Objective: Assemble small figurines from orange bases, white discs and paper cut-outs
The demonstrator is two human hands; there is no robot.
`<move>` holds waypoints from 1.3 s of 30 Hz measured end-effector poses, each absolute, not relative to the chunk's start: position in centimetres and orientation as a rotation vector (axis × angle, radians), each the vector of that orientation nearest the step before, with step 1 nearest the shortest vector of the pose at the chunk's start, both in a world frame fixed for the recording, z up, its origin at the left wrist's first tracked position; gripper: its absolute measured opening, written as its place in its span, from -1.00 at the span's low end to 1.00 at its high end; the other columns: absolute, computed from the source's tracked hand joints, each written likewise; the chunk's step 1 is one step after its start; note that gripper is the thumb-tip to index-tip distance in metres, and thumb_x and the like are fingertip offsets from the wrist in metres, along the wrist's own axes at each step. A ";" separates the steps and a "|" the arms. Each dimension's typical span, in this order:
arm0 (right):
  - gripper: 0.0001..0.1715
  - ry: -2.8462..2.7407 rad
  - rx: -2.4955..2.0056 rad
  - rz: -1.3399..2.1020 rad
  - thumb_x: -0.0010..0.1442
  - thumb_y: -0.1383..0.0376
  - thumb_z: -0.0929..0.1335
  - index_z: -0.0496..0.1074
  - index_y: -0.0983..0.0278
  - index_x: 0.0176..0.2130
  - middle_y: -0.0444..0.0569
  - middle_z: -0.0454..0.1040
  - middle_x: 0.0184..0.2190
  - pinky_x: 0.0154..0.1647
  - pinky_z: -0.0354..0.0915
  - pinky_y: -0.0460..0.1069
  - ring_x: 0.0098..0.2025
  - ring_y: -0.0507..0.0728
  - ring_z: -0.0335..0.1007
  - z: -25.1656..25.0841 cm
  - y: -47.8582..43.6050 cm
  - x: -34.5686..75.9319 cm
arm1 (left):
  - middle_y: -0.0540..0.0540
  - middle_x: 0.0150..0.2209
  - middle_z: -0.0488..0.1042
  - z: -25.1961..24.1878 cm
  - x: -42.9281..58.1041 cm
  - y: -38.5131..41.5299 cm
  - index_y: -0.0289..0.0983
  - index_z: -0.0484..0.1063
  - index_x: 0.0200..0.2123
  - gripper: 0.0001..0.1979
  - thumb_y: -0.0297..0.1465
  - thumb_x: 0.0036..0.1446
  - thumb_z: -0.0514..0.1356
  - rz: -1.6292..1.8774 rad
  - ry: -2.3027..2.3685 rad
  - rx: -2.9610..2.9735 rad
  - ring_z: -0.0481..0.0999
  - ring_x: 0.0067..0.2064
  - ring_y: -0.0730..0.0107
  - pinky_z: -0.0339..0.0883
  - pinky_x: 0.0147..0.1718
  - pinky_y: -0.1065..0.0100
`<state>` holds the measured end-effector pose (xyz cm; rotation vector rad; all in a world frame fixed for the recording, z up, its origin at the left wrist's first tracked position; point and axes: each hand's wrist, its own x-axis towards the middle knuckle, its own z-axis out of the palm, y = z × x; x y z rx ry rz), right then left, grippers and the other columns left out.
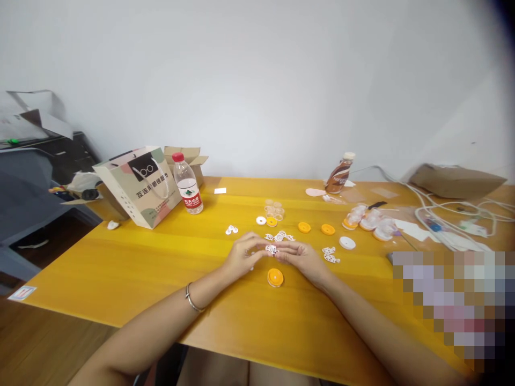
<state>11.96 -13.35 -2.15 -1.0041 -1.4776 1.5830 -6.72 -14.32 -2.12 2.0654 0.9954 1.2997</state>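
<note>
Both my hands meet above the middle of the table. Between the fingertips of my left hand and my right hand is a small white openwork plastic piece, gripped from both sides. Just below them on the table lies a round orange disc with a pale rim. Beyond my fingers, several similar white openwork pieces lie in a cluster. More of them are to the right of my right hand. Small white round parts sit beyond my left hand.
Orange discs, white discs and clear rings lie farther back. A water bottle and paper bag stand left. A brown drink bottle, wrapped parts and white cables are right.
</note>
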 end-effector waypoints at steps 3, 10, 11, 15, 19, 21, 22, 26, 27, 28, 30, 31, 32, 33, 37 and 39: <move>-0.61 -1.448 -0.993 1.605 -0.15 0.18 0.45 0.48 0.23 -0.24 -0.02 0.52 -0.22 -0.07 0.29 0.05 -0.16 0.13 0.43 -2.0 -13.5 11.9 | -0.08 -0.37 0.40 -2.1 -6.8 -14.3 -0.27 0.47 -0.28 -0.83 -0.38 0.00 0.21 1.318 0.972 2.112 0.40 -0.29 0.41 0.29 -0.26 0.39; -0.66 -1.440 -0.959 1.628 -0.11 0.21 0.44 0.47 0.25 -0.26 -0.02 0.51 -0.21 -0.04 0.26 0.04 -0.14 0.11 0.42 -2.0 -13.5 11.9 | -0.08 -0.35 0.40 -2.6 -6.9 -13.9 -0.25 0.46 -0.27 -0.82 -0.32 0.03 0.18 1.290 1.011 2.205 0.39 -0.26 0.38 0.25 -0.22 0.35; -0.67 -1.444 -0.950 1.629 -0.11 0.21 0.44 0.47 0.25 -0.26 -0.02 0.51 -0.21 -0.04 0.26 0.04 -0.14 0.11 0.42 -2.0 -13.5 12.0 | -0.09 -0.35 0.40 -2.6 -6.9 -13.9 -0.25 0.45 -0.27 -0.81 -0.32 0.04 0.18 1.282 1.020 2.217 0.39 -0.26 0.37 0.25 -0.22 0.35; -0.67 -1.433 -0.939 1.636 -0.11 0.23 0.44 0.47 0.25 -0.27 -0.02 0.52 -0.22 -0.03 0.25 0.03 -0.17 0.10 0.43 -2.0 -13.5 11.9 | -0.11 -0.31 0.42 -2.3 -7.0 -14.1 -0.26 0.42 -0.27 -0.82 -0.32 0.06 0.16 1.213 1.039 2.291 0.39 -0.23 0.35 0.23 -0.20 0.34; -0.68 -1.433 -0.933 1.588 -0.13 0.23 0.45 0.46 0.27 -0.29 -0.01 0.52 -0.23 -0.04 0.26 0.04 -0.19 0.11 0.44 -2.0 -13.6 11.7 | -0.09 -0.32 0.45 -2.2 -7.0 -14.2 -0.27 0.39 -0.30 -0.85 -0.32 0.10 0.12 1.116 1.081 2.381 0.40 -0.25 0.36 0.21 -0.20 0.33; -0.69 -1.439 -0.940 1.548 -0.14 0.21 0.45 0.47 0.27 -0.33 -0.01 0.53 -0.26 -0.06 0.28 0.04 -0.22 0.11 0.45 -1.9 -13.7 11.4 | -0.08 -0.34 0.46 -2.3 -6.9 -14.3 -0.28 0.38 -0.34 -0.86 -0.32 0.11 0.11 1.098 1.099 2.418 0.41 -0.28 0.37 0.20 -0.21 0.33; -0.70 -1.443 -0.946 1.525 -0.15 0.20 0.45 0.47 0.28 -0.35 -0.02 0.53 -0.29 -0.08 0.29 0.04 -0.23 0.11 0.45 -1.9 -13.7 11.3 | -0.08 -0.35 0.45 -2.4 -6.8 -14.3 -0.28 0.37 -0.34 -0.86 -0.33 0.11 0.10 1.091 1.102 2.433 0.40 -0.29 0.38 0.20 -0.21 0.33; -0.73 -1.460 -0.961 1.432 -0.15 0.18 0.45 0.46 0.28 -0.40 -0.04 0.54 -0.38 -0.13 0.32 0.05 -0.29 0.12 0.46 -2.0 -13.8 11.0 | -0.08 -0.37 0.44 -2.4 -6.6 -14.5 -0.29 0.37 -0.34 -0.86 -0.35 0.12 0.09 1.092 1.084 2.453 0.39 -0.30 0.38 0.21 -0.24 0.35; -0.72 -1.458 -0.961 1.418 -0.15 0.17 0.45 0.46 0.27 -0.40 -0.04 0.54 -0.38 -0.13 0.32 0.05 -0.30 0.12 0.46 -2.0 -13.9 11.0 | -0.08 -0.37 0.44 -2.4 -6.5 -14.6 -0.29 0.38 -0.33 -0.86 -0.35 0.12 0.09 1.103 1.070 2.440 0.39 -0.30 0.38 0.21 -0.24 0.35; -0.72 -1.454 -0.960 1.410 -0.14 0.17 0.45 0.46 0.27 -0.39 -0.03 0.54 -0.38 -0.12 0.32 0.05 -0.29 0.13 0.46 -2.0 -13.9 11.0 | -0.09 -0.36 0.45 -2.3 -6.5 -14.6 -0.28 0.38 -0.32 -0.87 -0.36 0.12 0.09 1.117 1.053 2.417 0.40 -0.29 0.38 0.22 -0.24 0.35; -0.72 -1.448 -0.958 1.402 -0.14 0.16 0.44 0.47 0.27 -0.38 -0.02 0.54 -0.36 -0.11 0.31 0.06 -0.27 0.14 0.46 -2.0 -13.9 11.0 | -0.09 -0.34 0.45 -2.3 -6.4 -14.7 -0.28 0.39 -0.31 -0.87 -0.38 0.13 0.08 1.145 1.024 2.348 0.40 -0.28 0.38 0.22 -0.22 0.35; -0.72 -1.449 -0.959 1.397 -0.14 0.16 0.44 0.47 0.27 -0.39 -0.02 0.54 -0.35 -0.11 0.31 0.06 -0.26 0.14 0.46 -2.1 -13.9 10.9 | -0.09 -0.34 0.46 -2.2 -6.4 -14.7 -0.28 0.39 -0.31 -0.87 -0.39 0.13 0.07 1.157 1.016 2.307 0.41 -0.28 0.39 0.23 -0.23 0.36; -0.72 -1.451 -0.961 1.391 -0.14 0.16 0.44 0.47 0.27 -0.40 -0.01 0.54 -0.34 -0.10 0.31 0.07 -0.25 0.15 0.45 -2.2 -13.9 10.9 | -0.08 -0.34 0.46 -2.2 -6.3 -14.7 -0.29 0.39 -0.33 -0.87 -0.40 0.13 0.07 1.170 1.019 2.265 0.41 -0.28 0.39 0.24 -0.24 0.38; -0.73 -1.453 -0.965 1.385 -0.15 0.16 0.44 0.47 0.27 -0.41 -0.01 0.54 -0.33 -0.09 0.30 0.07 -0.24 0.16 0.45 -2.3 -13.8 10.9 | -0.08 -0.36 0.45 -2.3 -6.2 -14.6 -0.30 0.39 -0.35 -0.88 -0.41 0.12 0.08 1.183 1.031 2.224 0.41 -0.30 0.40 0.24 -0.25 0.39; -0.75 -1.434 -0.970 1.397 -0.15 0.18 0.45 0.47 0.27 -0.41 -0.03 0.53 -0.33 -0.06 0.26 0.08 -0.22 0.15 0.43 -2.4 -13.7 11.0 | -0.05 -0.41 0.43 -2.5 -6.0 -14.4 -0.32 0.38 -0.38 -0.90 -0.42 0.09 0.11 1.216 1.071 2.126 0.40 -0.34 0.43 0.26 -0.31 0.43; -0.76 -1.401 -0.943 1.466 -0.12 0.18 0.44 0.48 0.26 -0.40 -0.06 0.52 -0.35 -0.05 0.25 0.06 -0.24 0.11 0.42 -2.4 -13.7 11.1 | -0.05 -0.41 0.42 -2.6 -5.9 -14.4 -0.32 0.38 -0.37 -0.91 -0.44 0.09 0.10 1.237 1.048 2.135 0.40 -0.33 0.43 0.26 -0.30 0.43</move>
